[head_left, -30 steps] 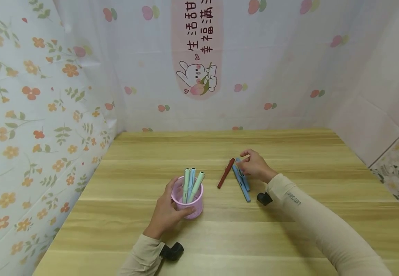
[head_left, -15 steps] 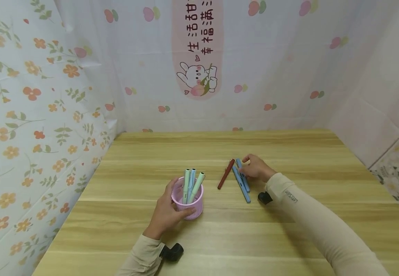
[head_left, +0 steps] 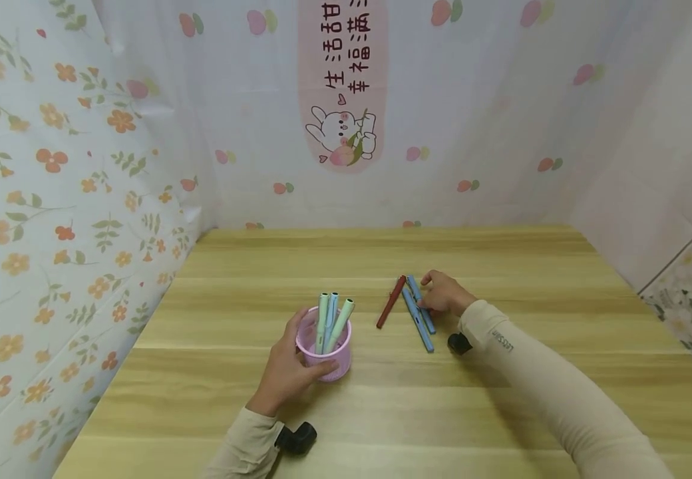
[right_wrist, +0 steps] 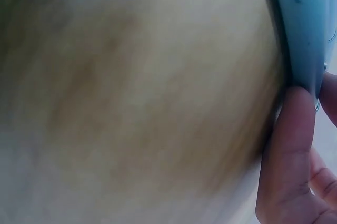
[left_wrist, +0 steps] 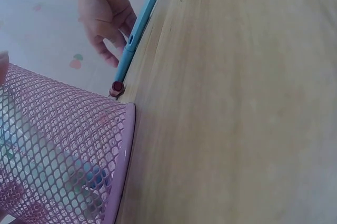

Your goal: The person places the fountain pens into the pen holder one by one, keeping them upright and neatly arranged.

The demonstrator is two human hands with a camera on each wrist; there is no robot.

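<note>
My left hand grips a pink mesh pen holder, thumb across its front and fingers behind. Two light green pens and one blue pen stand in it, leaning apart. My right hand is at the right one of two blue pens lying on the table. In the right wrist view, thumb and a finger pinch this blue pen from both sides. The other blue pen lies just left of it, and further left is a dark red pen.
The wood-grain table ends at a patterned cloth backdrop. Floral cloth hangs along the left side. Black devices are strapped at both wrists.
My right hand has come down slightly onto the right blue pen, its fingers now nearer the pen's middle. That pen has shifted a little to the right. The left hand stays on the pen holder.
</note>
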